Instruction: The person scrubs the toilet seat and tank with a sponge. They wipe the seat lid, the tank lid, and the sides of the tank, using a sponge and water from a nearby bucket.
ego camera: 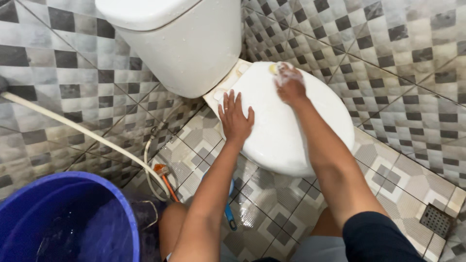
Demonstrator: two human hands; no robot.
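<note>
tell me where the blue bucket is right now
In the head view, the blue bucket sits at the bottom left on the tiled floor, beside the left arm and below the white hose.

toilet lid [286,131] is smooth glossy white plastic, wet with foam. tank [189,48] looks like glazed ceramic, beaded with drops. floor tiles [272,208] are matt and wet, bucket [68,218] is shiny blue plastic, drain grate [437,221] is dull metal

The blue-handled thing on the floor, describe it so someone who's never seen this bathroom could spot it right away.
Start at the white toilet lid and drop to the patterned floor tiles just in front of it. A slim blue handle shows there, partly hidden behind the left hand's forearm. It is far thinner than the big blue bucket.
</note>
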